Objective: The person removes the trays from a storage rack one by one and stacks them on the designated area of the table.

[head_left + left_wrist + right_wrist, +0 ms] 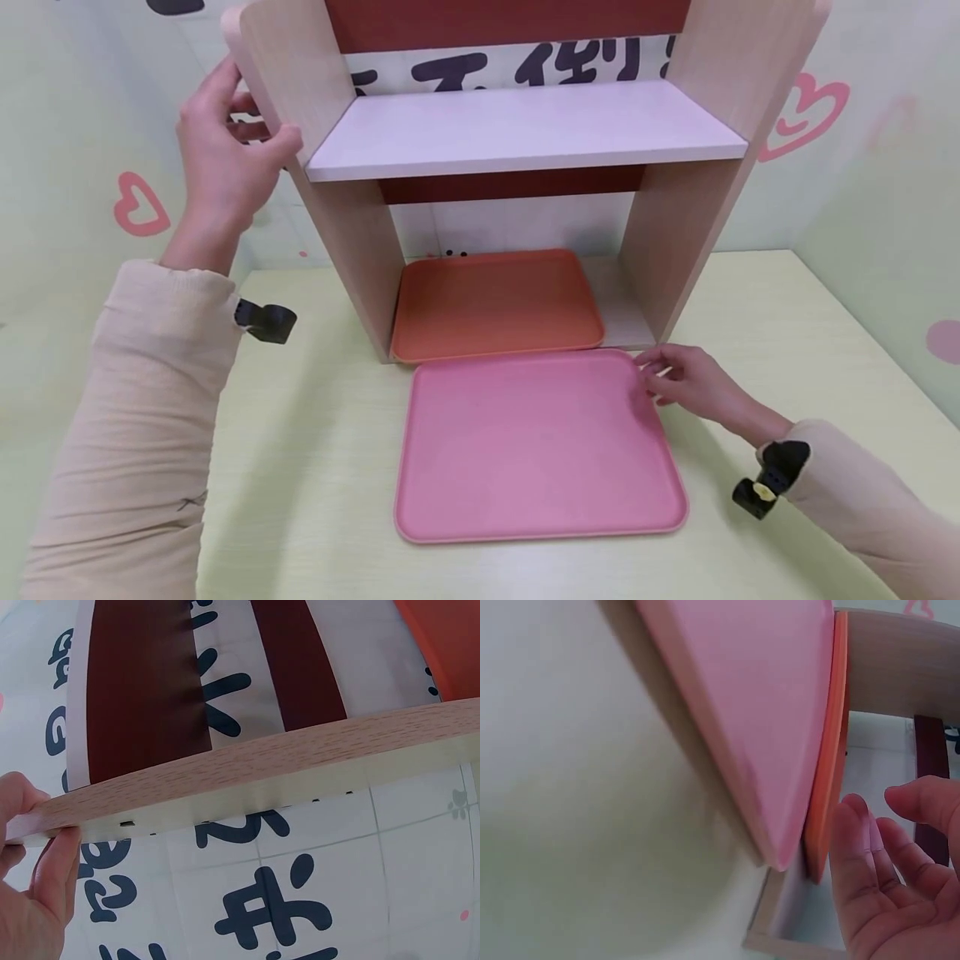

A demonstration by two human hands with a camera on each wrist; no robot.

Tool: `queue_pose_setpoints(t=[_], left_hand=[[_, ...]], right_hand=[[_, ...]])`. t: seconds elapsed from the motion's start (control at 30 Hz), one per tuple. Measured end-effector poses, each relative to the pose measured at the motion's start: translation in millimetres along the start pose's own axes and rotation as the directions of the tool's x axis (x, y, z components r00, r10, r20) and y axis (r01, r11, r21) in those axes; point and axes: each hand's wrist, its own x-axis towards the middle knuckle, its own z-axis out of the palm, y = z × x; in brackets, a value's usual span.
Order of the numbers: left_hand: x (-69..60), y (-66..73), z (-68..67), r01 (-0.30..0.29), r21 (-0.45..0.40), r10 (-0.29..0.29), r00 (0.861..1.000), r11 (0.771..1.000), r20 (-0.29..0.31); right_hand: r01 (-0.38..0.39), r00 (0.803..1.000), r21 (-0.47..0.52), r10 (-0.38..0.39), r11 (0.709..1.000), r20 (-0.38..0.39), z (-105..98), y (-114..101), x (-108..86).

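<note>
A person's left hand (225, 158) grips the upper left side panel (296, 62) of a wooden shelf unit (667, 233), thumb and fingers on opposite faces, while the right hand (690, 383), fingers loosely bent and grasping nothing, is poised at the far right corner of a pink tray (532, 458); whether a fingertip touches the rim cannot be told. The right hand is clearly the nearer: from it the tray lies leftward and toward the person, flat on the bench (322, 500), long axis running left to right across the unit's front. Just behind, an orange tray (495, 308) lies in the lower compartment, toward its left side, beneath a white shelf (525, 129).
</note>
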Motion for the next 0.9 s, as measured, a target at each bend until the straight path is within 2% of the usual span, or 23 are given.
queue_pose_setpoints(t=[0.13, 0.37, 0.6, 0.9], left_hand=[[-0.6, 0.8, 0.0, 0.008, -0.019, -0.008, 1.000, 1.000, 0.000], [-1.8, 1.2, 0.3, 0.016, -0.030, -0.016, 1.000, 0.999, -0.002], [-2.6, 0.3, 1.8, 0.021, -0.041, -0.021, 1.000, 0.999, -0.005], [-2.5, -1.3, 2.0, 0.003, -0.015, -0.003, 1.000, 1.000, -0.005]], right_hand=[[0.036, 0.999, -0.021, -0.037, 0.999, -0.032, 1.9, -7.3, 21.2], [0.101, 0.990, -0.115, -0.111, 0.988, -0.091, 6.0, -9.4, 57.5], [-0.032, 0.995, -0.079, 0.025, 0.996, -0.097, 1.8, -5.4, 81.9], [-0.125, 0.987, -0.071, 0.117, 0.990, -0.108, 2.3, 0.3, 97.8]])
